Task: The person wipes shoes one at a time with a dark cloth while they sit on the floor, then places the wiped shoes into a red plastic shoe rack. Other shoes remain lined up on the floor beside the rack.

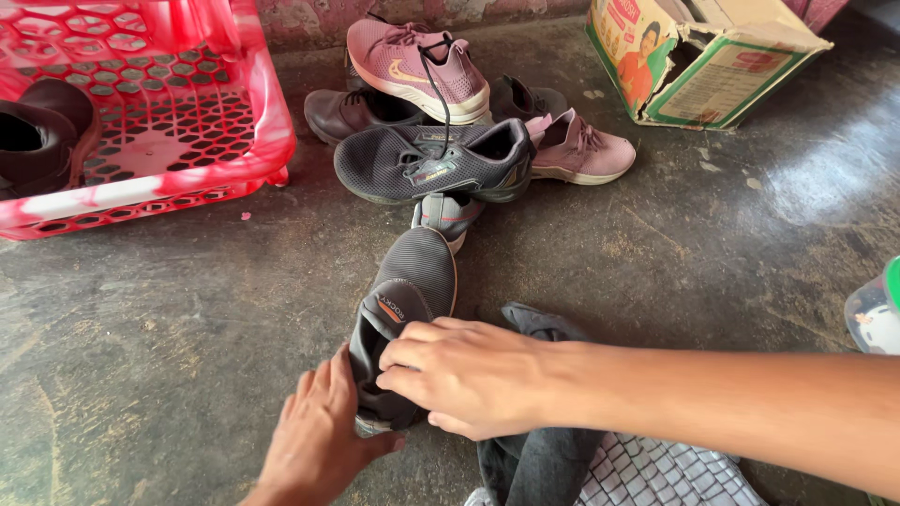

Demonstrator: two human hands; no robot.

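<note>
While the concrete floor [187,337] spreads dark and scuffed under everything, a red plastic crate [178,122] sits at the upper left with a brown shoe [42,131] inside. A printed cardboard box [703,61] lies at the upper right. Between them is a heap of shoes: a pink sneaker [417,66], a dark grey sneaker [431,161], another pink one [581,150]. Nearer, a grey slip-on shoe [408,300] lies on the floor beside a grey cloth [539,459]. Right hand [469,375] has its grip curled over the shoe's heel opening; left hand [314,436] rests flat against its side, fingers open.
</note>
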